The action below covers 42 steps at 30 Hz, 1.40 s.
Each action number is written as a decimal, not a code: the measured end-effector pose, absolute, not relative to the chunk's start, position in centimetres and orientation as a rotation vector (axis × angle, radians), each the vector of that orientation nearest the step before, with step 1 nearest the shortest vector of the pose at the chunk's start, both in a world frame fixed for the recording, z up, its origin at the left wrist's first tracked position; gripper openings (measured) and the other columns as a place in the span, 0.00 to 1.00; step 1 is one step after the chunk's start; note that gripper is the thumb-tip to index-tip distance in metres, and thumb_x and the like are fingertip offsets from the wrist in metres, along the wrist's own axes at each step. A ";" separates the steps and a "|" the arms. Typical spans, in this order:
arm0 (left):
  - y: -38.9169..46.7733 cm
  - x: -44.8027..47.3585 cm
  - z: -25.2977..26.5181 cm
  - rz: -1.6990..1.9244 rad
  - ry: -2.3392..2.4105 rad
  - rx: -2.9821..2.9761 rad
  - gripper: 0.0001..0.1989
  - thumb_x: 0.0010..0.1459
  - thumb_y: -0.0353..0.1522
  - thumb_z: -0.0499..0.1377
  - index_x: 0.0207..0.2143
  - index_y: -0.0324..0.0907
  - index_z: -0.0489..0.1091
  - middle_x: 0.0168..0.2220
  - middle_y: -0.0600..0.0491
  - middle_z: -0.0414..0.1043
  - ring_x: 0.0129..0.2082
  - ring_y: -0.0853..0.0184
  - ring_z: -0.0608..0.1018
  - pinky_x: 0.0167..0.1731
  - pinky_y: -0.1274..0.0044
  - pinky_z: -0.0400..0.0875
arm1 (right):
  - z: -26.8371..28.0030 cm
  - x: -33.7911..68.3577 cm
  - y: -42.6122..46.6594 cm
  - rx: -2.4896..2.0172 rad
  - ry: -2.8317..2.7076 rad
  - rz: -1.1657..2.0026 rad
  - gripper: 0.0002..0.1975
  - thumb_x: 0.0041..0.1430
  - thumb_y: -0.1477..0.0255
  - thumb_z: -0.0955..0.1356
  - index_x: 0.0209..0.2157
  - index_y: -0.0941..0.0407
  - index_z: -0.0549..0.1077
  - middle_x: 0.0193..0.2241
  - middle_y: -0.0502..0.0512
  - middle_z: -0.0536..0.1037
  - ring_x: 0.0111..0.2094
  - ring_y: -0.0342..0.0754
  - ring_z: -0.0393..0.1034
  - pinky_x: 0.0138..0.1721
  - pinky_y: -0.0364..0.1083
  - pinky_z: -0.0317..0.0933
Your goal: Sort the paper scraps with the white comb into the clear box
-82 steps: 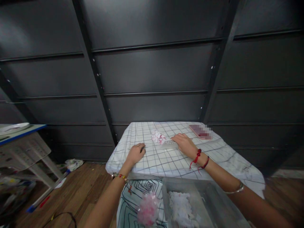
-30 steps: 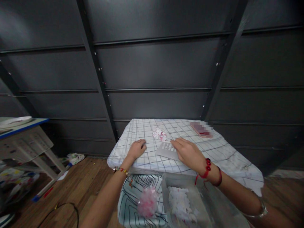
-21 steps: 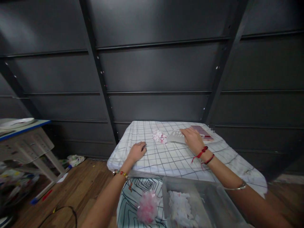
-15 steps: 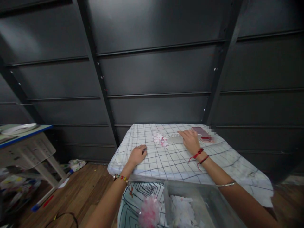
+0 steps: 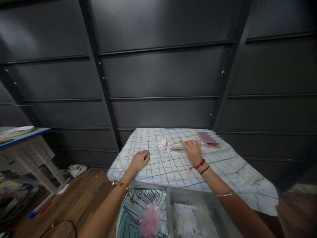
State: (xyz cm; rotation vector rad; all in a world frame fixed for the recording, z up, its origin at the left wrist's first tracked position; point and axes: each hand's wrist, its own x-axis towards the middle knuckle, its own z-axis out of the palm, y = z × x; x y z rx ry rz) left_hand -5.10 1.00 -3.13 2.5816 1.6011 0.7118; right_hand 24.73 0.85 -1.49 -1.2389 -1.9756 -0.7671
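Observation:
On the white checked cloth (image 5: 163, 170), my right hand (image 5: 193, 152) grips a white slotted scoop (image 5: 177, 146) from above. Its flat end points left and reaches the edge of a small heap of white and pink paper scraps (image 5: 163, 144). My left hand (image 5: 140, 160) rests on the cloth left of the heap, fingers stretched forward with nothing visible in them. A dark patch under its thumb is too small to make out. Behind my right hand lies a reddish flat rectangular thing (image 5: 207, 138), partly blurred by pixels.
Nearest me stands a grey plastic bin (image 5: 169, 208) with white paper scraps (image 5: 184, 218) inside. Left of it a clear bag of pink bits (image 5: 150, 221) sits on a patterned cloth (image 5: 126, 215). A dark panelled wall (image 5: 160, 76) rises behind; a blue-edged table (image 5: 39, 133) stands left.
My right hand has moved left with the scoop, which now looks more edge-on and touches the heap. My left hand stays on the cloth. The whole view has shifted slightly.

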 end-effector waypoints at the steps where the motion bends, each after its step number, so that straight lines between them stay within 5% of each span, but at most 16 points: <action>1: 1.0 -5.1 -3.1 0.713 1.599 2.587 0.15 0.56 0.30 0.49 0.45 0.39 0.68 0.50 0.49 0.67 0.50 0.65 0.68 0.52 0.73 0.58 | -1.5 24.7 0.9 -1.232 -1.955 -0.773 0.21 0.52 0.83 0.58 0.46 0.54 0.69 0.33 0.54 0.73 0.38 0.48 0.60 0.43 0.51 0.47; 24: 0.8 -5.1 -3.2 0.709 1.608 2.660 0.15 0.57 0.29 0.49 0.45 0.39 0.67 0.48 0.48 0.68 0.49 0.64 0.69 0.50 0.74 0.59 | 0.0 25.5 0.9 -1.187 -1.934 -0.720 0.17 0.52 0.83 0.58 0.40 0.57 0.71 0.33 0.54 0.75 0.37 0.49 0.61 0.40 0.49 0.52; 29: 0.4 -4.7 -2.5 0.489 1.681 2.778 0.15 0.58 0.29 0.47 0.47 0.38 0.65 0.48 0.46 0.67 0.47 0.61 0.69 0.47 0.71 0.62 | 4.5 24.3 2.9 -1.418 -2.244 -0.710 0.15 0.56 0.80 0.59 0.45 0.59 0.67 0.37 0.57 0.73 0.40 0.47 0.64 0.42 0.48 0.56; 33: 0.3 -4.3 -1.5 0.248 1.662 2.858 0.14 0.58 0.29 0.47 0.46 0.37 0.64 0.46 0.44 0.66 0.45 0.60 0.70 0.44 0.70 0.64 | 7.3 22.1 5.9 -1.467 -2.336 -0.681 0.16 0.58 0.66 0.62 0.46 0.58 0.65 0.45 0.57 0.67 0.41 0.48 0.65 0.40 0.52 0.62; 42: 0.7 -4.8 -1.0 0.037 1.615 2.838 0.17 0.59 0.32 0.44 0.49 0.36 0.60 0.50 0.42 0.62 0.44 0.58 0.70 0.41 0.67 0.66 | 6.2 15.8 11.8 -1.467 -2.463 -0.555 0.16 0.58 0.66 0.62 0.47 0.58 0.64 0.45 0.57 0.67 0.42 0.48 0.65 0.41 0.52 0.62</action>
